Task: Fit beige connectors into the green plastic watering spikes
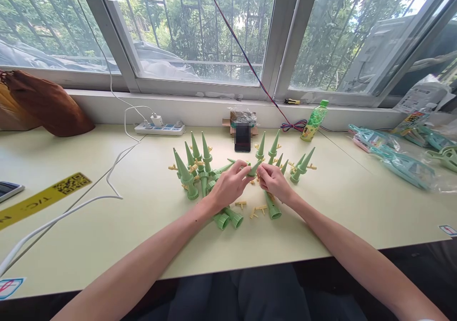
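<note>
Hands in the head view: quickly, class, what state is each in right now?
Left hand: closed, holding a green cone between thumb and fingers.
Right hand: closed, pinched beside the cone; whatever it grips is hidden.

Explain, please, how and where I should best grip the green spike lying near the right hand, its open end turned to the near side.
Probably best by the wide end of the green spike, pinched across its outer wall, coming from the near side. It lies down with that round opening turned that way, while its narrower part runs back toward the right hand.
</note>
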Available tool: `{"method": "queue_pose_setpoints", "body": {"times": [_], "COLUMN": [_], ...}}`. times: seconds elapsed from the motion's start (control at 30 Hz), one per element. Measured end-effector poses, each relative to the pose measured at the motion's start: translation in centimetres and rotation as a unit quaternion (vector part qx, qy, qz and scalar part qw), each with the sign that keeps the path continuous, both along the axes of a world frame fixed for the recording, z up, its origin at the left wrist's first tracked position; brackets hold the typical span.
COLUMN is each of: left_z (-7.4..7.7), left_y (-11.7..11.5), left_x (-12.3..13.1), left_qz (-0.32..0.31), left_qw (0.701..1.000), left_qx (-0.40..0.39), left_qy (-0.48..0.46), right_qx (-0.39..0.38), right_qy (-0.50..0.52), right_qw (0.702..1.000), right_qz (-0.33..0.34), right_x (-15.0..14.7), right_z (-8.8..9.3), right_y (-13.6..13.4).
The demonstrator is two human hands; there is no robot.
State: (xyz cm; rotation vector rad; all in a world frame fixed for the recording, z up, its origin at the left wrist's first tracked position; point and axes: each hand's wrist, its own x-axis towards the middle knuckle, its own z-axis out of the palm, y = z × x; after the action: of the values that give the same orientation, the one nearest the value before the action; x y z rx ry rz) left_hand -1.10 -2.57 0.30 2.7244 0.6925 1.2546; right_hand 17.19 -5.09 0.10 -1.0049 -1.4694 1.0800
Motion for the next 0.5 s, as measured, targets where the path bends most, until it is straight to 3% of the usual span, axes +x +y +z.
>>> {"method": "queue_pose_setpoints", "body": {"times": [0.13,0.23,0.4,0.5], "left_z": [0.3,0.3,0.7,1.2], "left_y": [-0.1,-0.1,-0.2,-0.3], "left_x": [0.0,0.1,0.4,0.7], "left_qz": [0.027,0.050,0.079,0.065], "left_qw": [0.999,0.999,0.986,0.960], "left_qx": [0.026,-0.007,-0.138,-0.261], "left_qy": [0.019,0.013,-0.040,-0.080], "right_qx": [-0.006,0.000,0.020,0.039], "right_qy": [0.014,0.009,0.014,-0.005], "right_qw": [1.000,1.000,0.999,0.997], "right_qz": [0.010,-0.005,-0.035,-0.066], "right_x": [-0.2,-0.2,0.0,0.1], "right_z": [0.2,0.2,-0.1,-0.3], "right_y": [0.0,-0.1,0.2,0.4]}}
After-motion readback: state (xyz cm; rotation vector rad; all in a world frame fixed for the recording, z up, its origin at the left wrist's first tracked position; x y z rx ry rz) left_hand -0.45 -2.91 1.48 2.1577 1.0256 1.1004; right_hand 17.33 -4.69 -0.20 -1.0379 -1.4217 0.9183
